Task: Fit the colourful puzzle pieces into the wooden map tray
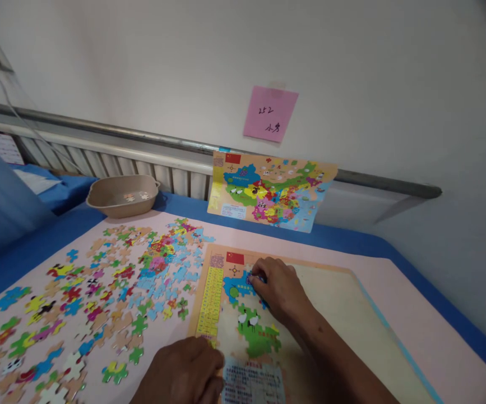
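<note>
My right hand (279, 287) reaches over the puzzle board (331, 314), thumb and fingertips pinched on a small blue and purple puzzle piece (260, 277). That piece is at the right side of the blue map section (233, 285) and is mostly covered by the fingers. Below it lies a joined green section (256, 339) with white birds. At the board's lower left, my left hand (184, 367) rests over the frame with fingers curled; whatever they hold, if anything, is hidden. A yellow strip of joined pieces (211, 303) runs up the board's left side.
Many loose puzzle pieces (72, 294) spread across the pink sheet at left. A beige basket (123, 196) behind them holds a few pieces. The printed map picture (268, 193) leans against the wall rail (162, 141). A pink note (270, 114) is taped above it.
</note>
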The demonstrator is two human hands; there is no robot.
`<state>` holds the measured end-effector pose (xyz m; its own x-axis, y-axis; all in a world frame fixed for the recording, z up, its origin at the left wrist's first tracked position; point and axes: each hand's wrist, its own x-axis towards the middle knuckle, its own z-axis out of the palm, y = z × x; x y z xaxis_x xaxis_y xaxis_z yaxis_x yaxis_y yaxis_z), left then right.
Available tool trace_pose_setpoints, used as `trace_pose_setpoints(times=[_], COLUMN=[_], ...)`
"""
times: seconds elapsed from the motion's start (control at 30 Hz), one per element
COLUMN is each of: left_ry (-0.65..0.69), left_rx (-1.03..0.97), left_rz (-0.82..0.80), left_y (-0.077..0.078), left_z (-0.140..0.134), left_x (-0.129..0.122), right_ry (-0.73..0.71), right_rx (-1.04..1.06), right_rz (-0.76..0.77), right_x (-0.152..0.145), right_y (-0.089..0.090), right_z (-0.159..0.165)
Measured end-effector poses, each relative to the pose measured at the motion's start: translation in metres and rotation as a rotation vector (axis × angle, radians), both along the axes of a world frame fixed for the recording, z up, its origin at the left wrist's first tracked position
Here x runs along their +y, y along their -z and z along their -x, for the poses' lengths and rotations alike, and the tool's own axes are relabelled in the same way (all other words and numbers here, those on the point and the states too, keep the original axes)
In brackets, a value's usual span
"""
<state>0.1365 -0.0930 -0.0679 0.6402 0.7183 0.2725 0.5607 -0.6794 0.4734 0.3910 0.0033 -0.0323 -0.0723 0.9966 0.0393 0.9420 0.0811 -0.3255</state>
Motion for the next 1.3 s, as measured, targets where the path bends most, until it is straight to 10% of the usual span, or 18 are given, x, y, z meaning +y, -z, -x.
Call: trace_pose_setpoints(times=[0.7, 0.9, 1.1, 1.3], left_ry=[0.007, 0.098, 0.047, 0.038], left_rx=[-0.009, 0.137, 0.205, 0.393], left_rz=[0.030, 0.126, -0.092, -0.184], left_y=[0.006, -0.017, -0.051, -0.048], left_z=[0.000, 0.006, -0.014, -0.049], left_x=[0.001, 0.003, 0.042, 0.091], right_ry=[-0.050, -0.147, -0.167, -0.179], right_rx=[0.078, 0.020, -0.038, -0.062], right_rz=[-0.113, -0.108, -0.069, -0.048], right_x=[0.004, -0.001, -0.007, -0.006], right_y=[0.002, -0.004, -0.014, -0.013], right_z=[-0.017, -0.023, -0.016, -0.014])
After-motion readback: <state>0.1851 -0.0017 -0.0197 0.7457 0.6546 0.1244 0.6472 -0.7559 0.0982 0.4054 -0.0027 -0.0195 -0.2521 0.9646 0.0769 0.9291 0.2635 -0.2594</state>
